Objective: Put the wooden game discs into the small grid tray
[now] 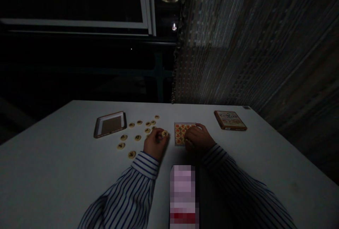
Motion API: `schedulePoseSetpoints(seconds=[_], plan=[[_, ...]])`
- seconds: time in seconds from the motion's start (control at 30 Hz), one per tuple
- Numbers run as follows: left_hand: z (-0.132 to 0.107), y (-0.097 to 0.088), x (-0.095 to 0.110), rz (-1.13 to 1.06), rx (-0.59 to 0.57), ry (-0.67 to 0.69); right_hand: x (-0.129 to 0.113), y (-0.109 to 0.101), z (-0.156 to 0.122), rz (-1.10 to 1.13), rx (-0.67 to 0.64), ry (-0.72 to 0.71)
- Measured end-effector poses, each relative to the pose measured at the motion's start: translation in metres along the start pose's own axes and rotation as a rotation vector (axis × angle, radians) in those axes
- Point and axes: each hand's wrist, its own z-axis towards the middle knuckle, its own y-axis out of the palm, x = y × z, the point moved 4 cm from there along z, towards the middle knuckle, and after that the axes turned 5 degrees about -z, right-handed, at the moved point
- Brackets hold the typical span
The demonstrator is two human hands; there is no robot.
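My left hand pinches a round wooden Chinese chess piece with a dark character, just left of a small clear tray. Red-marked chess pieces lie in rows in that tray. Over the tray's right part, my right hand has its fingers curled down and together, covering some of the pieces. What its fingertips hold, if anything, is hidden. Several loose dark-marked chess pieces are scattered on the white table to the left of my left hand, some partly behind it.
An open box half lies on the table's left, with a printed box lid at the right. A blurred-out pink and red object is at the front. Beyond the white table are a bead curtain and a dark window.
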Motion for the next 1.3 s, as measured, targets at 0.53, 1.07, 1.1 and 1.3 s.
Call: schedulePoseSetpoints(seconds=[0.53, 1.07, 1.1, 1.3], plan=[[-0.005, 0.014, 0.003, -0.304, -0.102, -0.139, 0.003, 0.006, -0.002, -0.008, 0.029, -0.027], [0.001, 0.023, -0.002, -0.631, -0.052, -0.294, 0.003, -0.020, 0.020, 0.130, 0.052, 0.068], [0.004, 0.023, 0.000, -0.637, -0.044, -0.299, 0.003, -0.024, 0.025, 0.137, 0.048, 0.073], [0.017, 0.031, 0.013, -0.737, -0.052, -0.355, 0.005, -0.032, 0.046, 0.208, 0.010, 0.083]])
